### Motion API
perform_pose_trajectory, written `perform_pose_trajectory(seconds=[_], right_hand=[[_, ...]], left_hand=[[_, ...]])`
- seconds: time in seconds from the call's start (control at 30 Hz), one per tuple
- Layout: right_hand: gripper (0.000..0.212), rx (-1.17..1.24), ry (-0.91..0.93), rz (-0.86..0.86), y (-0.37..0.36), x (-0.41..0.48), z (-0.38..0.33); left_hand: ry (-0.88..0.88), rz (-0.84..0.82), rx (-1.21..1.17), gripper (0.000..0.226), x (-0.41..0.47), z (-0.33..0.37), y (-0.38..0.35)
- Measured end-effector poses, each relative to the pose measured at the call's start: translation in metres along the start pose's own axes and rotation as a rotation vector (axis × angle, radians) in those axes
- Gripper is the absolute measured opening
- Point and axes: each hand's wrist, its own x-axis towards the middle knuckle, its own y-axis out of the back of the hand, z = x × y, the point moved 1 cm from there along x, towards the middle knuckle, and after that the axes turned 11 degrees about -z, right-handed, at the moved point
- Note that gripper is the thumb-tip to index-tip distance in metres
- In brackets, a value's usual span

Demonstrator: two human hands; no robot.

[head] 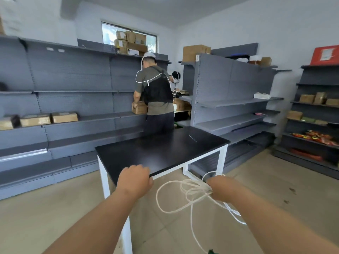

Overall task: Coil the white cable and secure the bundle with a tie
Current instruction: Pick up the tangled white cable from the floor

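The right hand (222, 188) is off the near right side of the surface (156, 153), its fingers clamped around a gathered bunch of the white cable (183, 195). The cable is not on the surface. It hangs in the air in several loose, uneven loops to the left of that hand, in front of the white leg frame (187, 171) and above the tiled floor (55, 217). One strand drops toward the bottom edge of the view, ending near a small green object (212, 251); more loops trail under the right forearm.

The left hand (134, 180) sits at the near edge of the black top with its back to the camera. Its fingers are curled over, and it cannot be told whether they grip anything.

A thin white strip (193, 138) lies alone near the far right corner of the surface, well apart from both hands.

At the far end, a person in a grey shirt and black vest (156, 92) faces away, holding a cardboard box (139, 108) at the grey wall shelving (55, 79). A second person (176, 77) is partly hidden behind the first. A grey shelf unit (229, 85) stands just beyond the right side of the surface, and darker shelves (315, 107) with packets and boxes line the right wall. More boxes are stacked at the window (110, 33).
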Motion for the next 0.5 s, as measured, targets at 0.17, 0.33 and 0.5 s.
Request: perform_pose_trajectory(seconds=[0.17,0.33,0.5], right_hand=[[0.040,-0.142,0.093,0.025,0.060,0.088,0.002],[0.023,-0.164,0.188,0.068,0.116,0.171,-0.019],[0.018,-0.116,0.257,0.130,0.169,0.252,-0.041]], left_hand=[[0.028,0.045,0.100,0.031,0.086,-0.026,0.004],[0.125,0.061,0.076,0.036,0.164,-0.067,0.014],[0.189,0.100,0.003,0.036,0.249,-0.108,0.017]])
